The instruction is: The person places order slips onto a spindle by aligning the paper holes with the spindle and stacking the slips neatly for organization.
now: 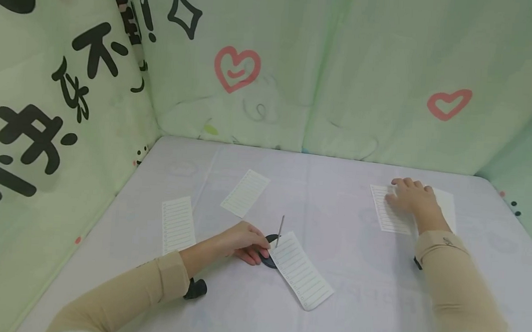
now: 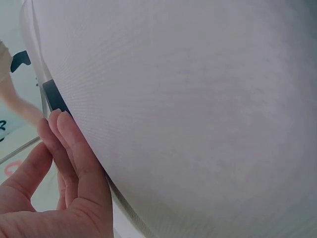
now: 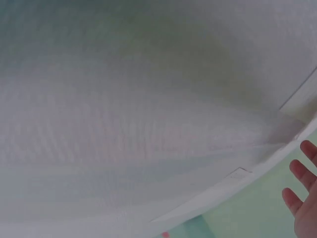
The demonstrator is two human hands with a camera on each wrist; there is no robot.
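My left hand (image 1: 246, 242) is at a spike file, its thumb and fingertips pinching the corner of a ruled paper slip (image 1: 303, 276). The thin metal spike (image 1: 280, 229) rises at that corner from a round black base (image 1: 267, 264), partly hidden by hand and slip. In the left wrist view, the thumb and index finger of the left hand (image 2: 74, 183) meet beside the dark base (image 2: 53, 95). Farther right, my right hand (image 1: 413, 198) lies over another ruled slip (image 1: 392, 215) and a plain white paper (image 1: 446, 203). In the right wrist view, the fingers (image 3: 301, 173) are spread.
Two more ruled slips lie on the white tabletop (image 1: 351, 270): one slip (image 1: 178, 225) beyond the left forearm, another slip (image 1: 245, 192) farther back. Pale green curtains (image 1: 369, 91) with printed hearts and characters enclose the table. A black wrist device (image 1: 196, 288) sits under the left cuff.
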